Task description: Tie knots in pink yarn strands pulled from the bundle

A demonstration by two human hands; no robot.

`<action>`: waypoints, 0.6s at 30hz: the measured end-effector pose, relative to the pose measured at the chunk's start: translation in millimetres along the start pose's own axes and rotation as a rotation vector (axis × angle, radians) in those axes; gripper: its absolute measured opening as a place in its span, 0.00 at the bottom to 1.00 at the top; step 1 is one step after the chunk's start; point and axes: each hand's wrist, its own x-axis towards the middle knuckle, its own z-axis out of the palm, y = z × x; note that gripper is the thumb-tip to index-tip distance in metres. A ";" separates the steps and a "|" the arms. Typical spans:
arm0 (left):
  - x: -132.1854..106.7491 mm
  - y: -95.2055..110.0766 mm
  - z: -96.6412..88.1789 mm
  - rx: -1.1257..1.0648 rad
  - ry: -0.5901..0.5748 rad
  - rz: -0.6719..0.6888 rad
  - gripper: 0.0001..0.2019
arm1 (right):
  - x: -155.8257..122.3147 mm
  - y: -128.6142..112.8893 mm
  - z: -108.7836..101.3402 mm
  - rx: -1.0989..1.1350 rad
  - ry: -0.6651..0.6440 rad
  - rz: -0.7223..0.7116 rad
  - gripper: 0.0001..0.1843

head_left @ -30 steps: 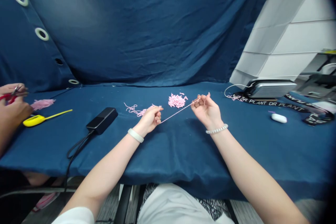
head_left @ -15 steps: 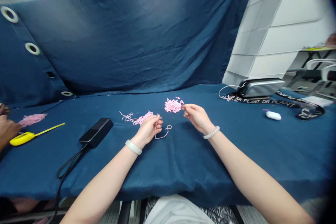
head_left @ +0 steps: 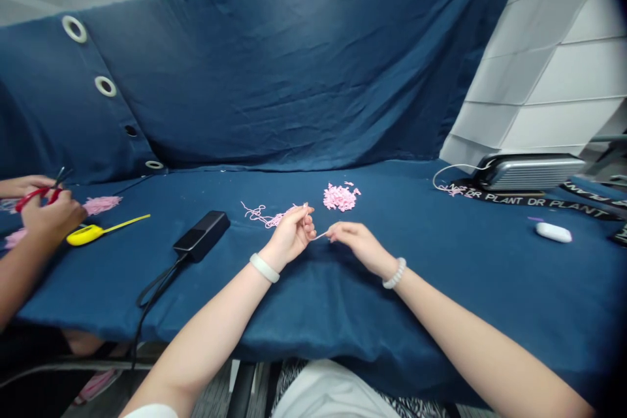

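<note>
Beneath a person's left hand [head_left: 292,235] and right hand [head_left: 361,247], blue cloth [head_left: 441,281] spreads. The hands stand just apart, both curled. Left of them lies a black box [head_left: 202,236]; just beyond the left hand, loose pink yarn [head_left: 270,219], partly hidden; beyond the right hand, a heap of pink snippets [head_left: 340,198]. Between the hands, gripped by both, runs a thin pink strand [head_left: 320,236].

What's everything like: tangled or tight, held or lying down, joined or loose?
Left hand: closed on pink thread
Right hand: pinching the same thread
Pink thread: straight where visible
Pink strands: tangled
Pink bits: heaped
Red scissors: in another person's hand
Yellow tool: lying down
Black box: lying, cable attached
White case: lying down
Lettered strap: bent
</note>
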 end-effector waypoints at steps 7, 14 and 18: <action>-1.0 -4.8 0.2 0.103 -0.021 0.014 0.06 | 5.3 -26.3 -34.9 0.976 0.271 0.138 0.15; -1.7 -5.5 -1.3 0.253 -0.028 0.090 0.09 | 7.3 -38.1 -45.4 0.974 0.343 0.007 0.16; -3.1 -6.7 1.6 0.328 -0.001 0.107 0.09 | 13.2 -26.7 -54.8 0.907 0.440 0.028 0.04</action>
